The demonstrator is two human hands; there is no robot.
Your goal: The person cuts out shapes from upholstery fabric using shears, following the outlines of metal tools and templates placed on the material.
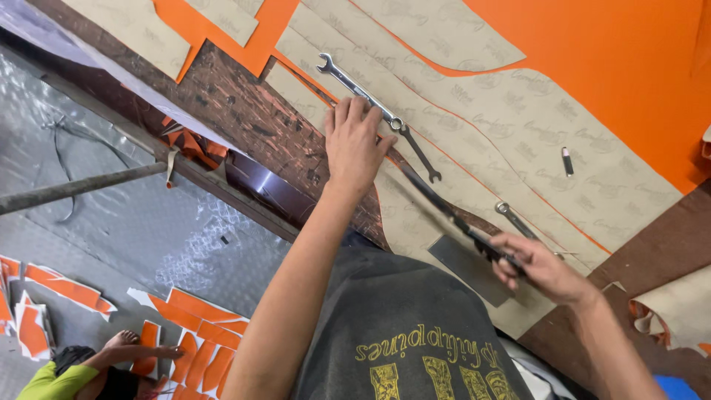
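On the counter (666, 244), the left hand (355, 141) presses flat, fingers spread, on the tan pattern (474, 126); the right hand (537, 263) grips what looks like a knife (444, 207). Firm pressure near the blade should steady the cut.

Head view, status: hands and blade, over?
Left hand flat on tan pattern sheet. Right hand grips long dark blade, laid along sheet. Wrench at left fingertips.
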